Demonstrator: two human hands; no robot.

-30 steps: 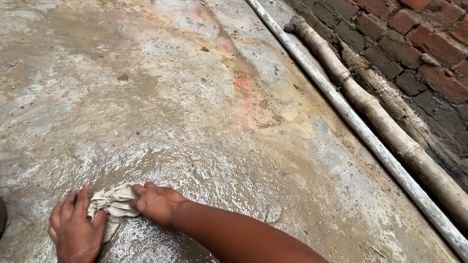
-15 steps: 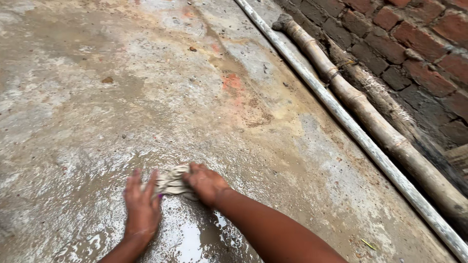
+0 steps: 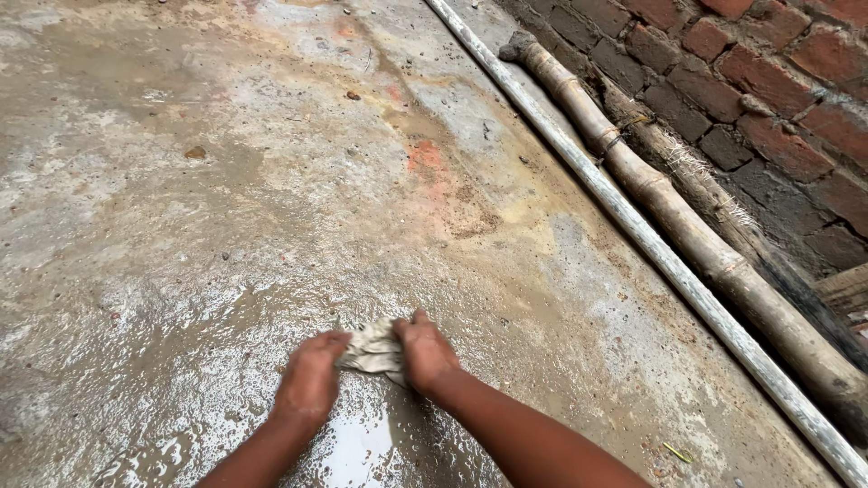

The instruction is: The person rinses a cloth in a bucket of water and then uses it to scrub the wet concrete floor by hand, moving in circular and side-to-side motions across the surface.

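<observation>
A crumpled, wet, dirty-white rag point(image 3: 371, 348) lies bunched on the wet concrete floor point(image 3: 271, 199). My left hand point(image 3: 310, 380) presses on its left side with the fingers curled over the cloth. My right hand point(image 3: 425, 352) grips its right side, thumb on top. Both hands hold the rag between them against the floor. A shiny puddle of water point(image 3: 357, 447) lies just below the hands.
A thin grey pipe point(image 3: 633, 230) and a thick bamboo pole point(image 3: 696, 239) lie along the foot of a red brick wall point(image 3: 778, 81) on the right. Small stones point(image 3: 195, 153) and grit dot the concrete farther out. A reddish stain point(image 3: 425, 158) marks the floor.
Both hands have slid the rag to the right across the wet floor, from the lower left to the lower middle, and have drawn closer together on it.
</observation>
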